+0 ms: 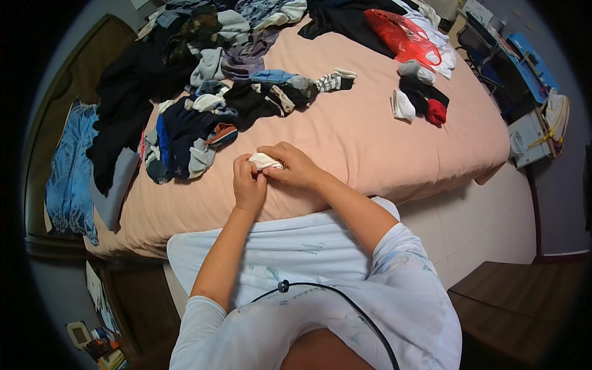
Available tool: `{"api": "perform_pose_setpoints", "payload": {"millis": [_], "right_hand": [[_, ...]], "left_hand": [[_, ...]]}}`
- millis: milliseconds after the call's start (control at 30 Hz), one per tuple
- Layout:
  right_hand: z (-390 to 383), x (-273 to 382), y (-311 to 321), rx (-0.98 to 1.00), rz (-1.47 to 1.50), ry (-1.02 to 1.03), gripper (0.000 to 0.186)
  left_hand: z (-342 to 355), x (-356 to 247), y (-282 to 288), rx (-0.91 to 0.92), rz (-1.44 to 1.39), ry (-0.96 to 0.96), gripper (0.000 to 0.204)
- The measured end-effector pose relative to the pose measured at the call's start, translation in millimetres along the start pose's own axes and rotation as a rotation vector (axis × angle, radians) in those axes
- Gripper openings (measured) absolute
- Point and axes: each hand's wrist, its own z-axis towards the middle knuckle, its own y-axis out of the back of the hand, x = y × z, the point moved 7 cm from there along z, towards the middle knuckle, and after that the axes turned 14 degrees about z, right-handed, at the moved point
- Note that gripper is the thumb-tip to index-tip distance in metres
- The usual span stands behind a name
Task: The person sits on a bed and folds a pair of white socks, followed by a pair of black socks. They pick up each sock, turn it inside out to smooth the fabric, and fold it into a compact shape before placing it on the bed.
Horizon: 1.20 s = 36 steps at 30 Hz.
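Observation:
Both of my hands are closed on a white sock [266, 161], bunched up small just above the near part of the bed. My left hand [248, 184] grips its left end with bent fingers, and my right hand [293, 166] pinches it from the right. Left of my hands lies a loose heap of socks and dark clothes [185, 132], with an orange-striped piece [222, 134] at its near edge. A patterned black-and-white sock [336, 81] sticks out at the heap's right end. Farther right is a small group of bundled socks: white [403, 105], red [436, 112], black and grey.
The bed wears a pink sheet [370, 145]. More clothes are piled along its far side, near a red plastic bag [404, 36]. Blue lace fabric [73, 169] hangs by the dark headboard at left. A blue desk [524, 65] stands far right, a brown wooden cabinet [521, 302] near right.

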Motion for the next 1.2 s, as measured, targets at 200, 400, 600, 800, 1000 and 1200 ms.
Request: {"api": "perform_pose_setpoints", "payload": {"millis": [200, 400, 600, 800, 1000, 1200], "right_hand": [[-27.0, 25.6, 129.5, -0.631, -0.398, 0.177, 0.045], [-70.0, 20.3, 219.0, -0.747, -1.015, -0.094, 0.043], [-109.1, -31.2, 273.1, -0.627, -1.320, -0.254, 0.047], [-104.1, -50.7, 332.5, -0.784, -1.307, -0.371, 0.049], [-99.6, -48.9, 307.1, -0.868, -1.316, -0.429, 0.052], [-37.8, -51.4, 226.9, -0.740, -1.077, -0.268, 0.086]], "left_hand": [[-6.6, -1.2, -10.6, 0.107, 0.083, -0.023, 0.024], [-3.5, -7.5, -8.8, 0.107, 0.171, -0.112, 0.012], [-0.9, -7.1, -6.6, 0.093, 0.120, -0.119, 0.009], [3.6, -3.6, -8.8, 0.118, 0.090, -0.089, 0.008], [6.1, -2.1, -6.4, 0.118, 0.073, -0.073, 0.008], [6.1, -2.1, -7.3, 0.115, 0.110, -0.064, 0.008]]}}
